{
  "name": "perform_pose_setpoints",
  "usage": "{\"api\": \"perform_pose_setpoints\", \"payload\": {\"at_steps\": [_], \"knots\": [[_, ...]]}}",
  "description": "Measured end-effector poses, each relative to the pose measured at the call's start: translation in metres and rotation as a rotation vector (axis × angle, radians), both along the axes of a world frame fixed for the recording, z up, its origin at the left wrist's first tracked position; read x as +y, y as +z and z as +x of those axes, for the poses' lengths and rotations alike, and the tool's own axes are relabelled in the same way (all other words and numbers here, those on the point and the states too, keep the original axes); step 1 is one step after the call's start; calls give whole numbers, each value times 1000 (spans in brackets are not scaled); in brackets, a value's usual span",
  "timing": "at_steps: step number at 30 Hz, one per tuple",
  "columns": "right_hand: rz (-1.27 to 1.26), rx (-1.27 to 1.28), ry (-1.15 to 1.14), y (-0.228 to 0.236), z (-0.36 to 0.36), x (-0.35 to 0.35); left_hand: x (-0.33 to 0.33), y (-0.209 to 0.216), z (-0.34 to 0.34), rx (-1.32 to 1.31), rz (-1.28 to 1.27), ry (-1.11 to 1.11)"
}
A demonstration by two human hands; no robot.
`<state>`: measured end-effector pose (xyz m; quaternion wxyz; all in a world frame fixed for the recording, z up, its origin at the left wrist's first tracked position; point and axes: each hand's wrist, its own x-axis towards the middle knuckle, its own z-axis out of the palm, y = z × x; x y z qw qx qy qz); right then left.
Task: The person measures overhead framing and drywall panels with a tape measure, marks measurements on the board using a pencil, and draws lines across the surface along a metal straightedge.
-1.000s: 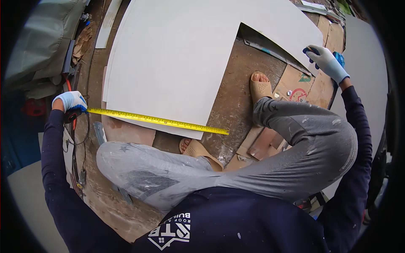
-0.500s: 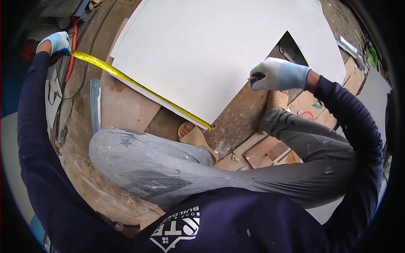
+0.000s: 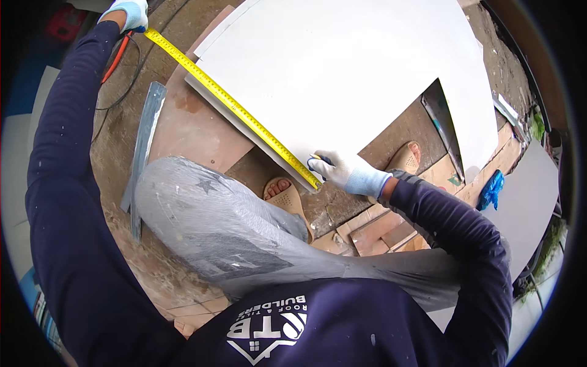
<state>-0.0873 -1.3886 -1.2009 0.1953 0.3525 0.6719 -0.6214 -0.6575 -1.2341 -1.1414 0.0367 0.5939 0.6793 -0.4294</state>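
- Spreading over the floor (image 3: 400, 131): notched white sheet (image 3: 342, 79).
- Yellow tape measure (image 3: 233, 107) along the sheet's edge.
- Left hand (image 3: 129, 13) gripping the tape's far end.
- Right hand (image 3: 343, 170) curled round a thin stick (image 3: 315, 157) near the tape's other end.

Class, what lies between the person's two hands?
A yellow tape measure stretches from the left hand toward the right hand, partly along the edge of the white sheet; the head view shows this.

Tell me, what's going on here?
A person's gloved left hand holds a yellow tape measure, stretched along one edge of a notched white sheet. The gloved right hand grips a slim, pencil-like stick beside the tape's far end, near the sheet's corner.
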Motion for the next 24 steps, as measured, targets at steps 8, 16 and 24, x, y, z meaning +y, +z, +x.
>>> {"api": "perform_pose_setpoints", "payload": {"at_steps": [8, 16, 24], "knots": [[300, 144, -238, -17, -27, 5, -3, -16, 24, 69, -61, -31], [-248, 236, -769, -30, -61, 4, -22, -24, 8, 45, -75, 6], [203, 334, -528, -50, -42, -21, -25, -27, 6, 44, -63, -7]]}}
